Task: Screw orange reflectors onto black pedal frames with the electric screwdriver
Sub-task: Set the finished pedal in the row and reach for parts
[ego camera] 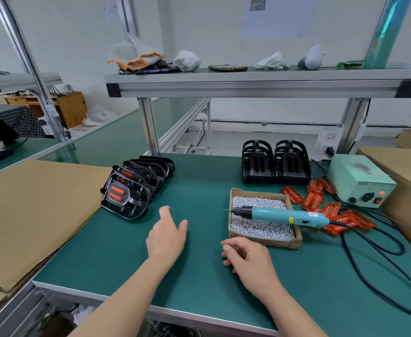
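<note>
A row of black pedal frames with orange reflectors fitted (136,188) leans at the left of the green mat. Two stacks of bare black pedal frames (276,162) stand at the back. Loose orange reflectors (326,205) lie at the right. The teal electric screwdriver (282,215) rests across a cardboard box of screws (260,229). My left hand (166,235) hovers open, palm inward, just right of the fitted pedals and holds nothing. My right hand (247,260) hangs loosely curled in front of the screw box, empty as far as I can see.
A pale green power supply (360,182) with a lit red lamp sits at the right, its black cables (374,259) looping over the mat. Cardboard sheets (29,215) flank the mat on the left and right. A metal shelf (260,83) overhangs the back.
</note>
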The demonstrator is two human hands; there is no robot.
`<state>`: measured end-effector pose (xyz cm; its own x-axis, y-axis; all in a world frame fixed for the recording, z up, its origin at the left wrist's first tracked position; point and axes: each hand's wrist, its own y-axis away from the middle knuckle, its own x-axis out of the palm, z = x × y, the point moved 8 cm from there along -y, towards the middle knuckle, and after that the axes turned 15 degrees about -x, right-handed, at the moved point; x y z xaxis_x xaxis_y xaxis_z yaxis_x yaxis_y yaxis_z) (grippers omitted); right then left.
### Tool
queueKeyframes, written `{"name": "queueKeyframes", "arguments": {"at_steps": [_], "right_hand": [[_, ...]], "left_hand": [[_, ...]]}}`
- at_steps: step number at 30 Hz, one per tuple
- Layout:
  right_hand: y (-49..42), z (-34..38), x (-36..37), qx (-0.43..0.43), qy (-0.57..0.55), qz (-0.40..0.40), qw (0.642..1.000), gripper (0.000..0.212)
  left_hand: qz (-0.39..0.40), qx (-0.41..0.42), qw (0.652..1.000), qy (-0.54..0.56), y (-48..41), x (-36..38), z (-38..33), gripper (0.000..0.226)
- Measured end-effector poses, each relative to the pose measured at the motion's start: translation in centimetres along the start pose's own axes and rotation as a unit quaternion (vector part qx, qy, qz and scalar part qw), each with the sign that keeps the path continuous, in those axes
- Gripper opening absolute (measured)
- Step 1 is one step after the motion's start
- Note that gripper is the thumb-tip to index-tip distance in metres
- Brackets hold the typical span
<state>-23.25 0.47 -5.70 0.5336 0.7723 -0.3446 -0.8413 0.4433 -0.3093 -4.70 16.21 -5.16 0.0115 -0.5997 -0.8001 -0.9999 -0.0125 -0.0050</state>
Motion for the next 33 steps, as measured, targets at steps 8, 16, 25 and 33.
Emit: {"name": "queueKeyframes", "arguments": {"at_steps": [8,16,25,33], "right_hand": [[0.1,-0.2,0.0,0.007,-0.001,-0.001,1.000,0.018],[-0.4,0.7,-0.1,0.034,-0.046,-0.006,0.998,0.020],[-13.9,3.7,-11.1,-0.046,0.118,-0.137,0.982,0.028],[-23.0,-2.7,-11.9,0.062,0.374,-0.021,0.925,0.085]], "left_hand": [[0.002,0.060,0.997,-0.058,3.6,1.7,-1.7,0.025],[-0.005,0.076,0.994,-0.072,4.0,1.5,-2.2,0.017],[0.001,0.061,0.996,-0.067,3.7,1.7,-1.9,0.010],[0.003,0.049,0.997,-0.052,3.5,1.6,-1.8,0.003]]}}
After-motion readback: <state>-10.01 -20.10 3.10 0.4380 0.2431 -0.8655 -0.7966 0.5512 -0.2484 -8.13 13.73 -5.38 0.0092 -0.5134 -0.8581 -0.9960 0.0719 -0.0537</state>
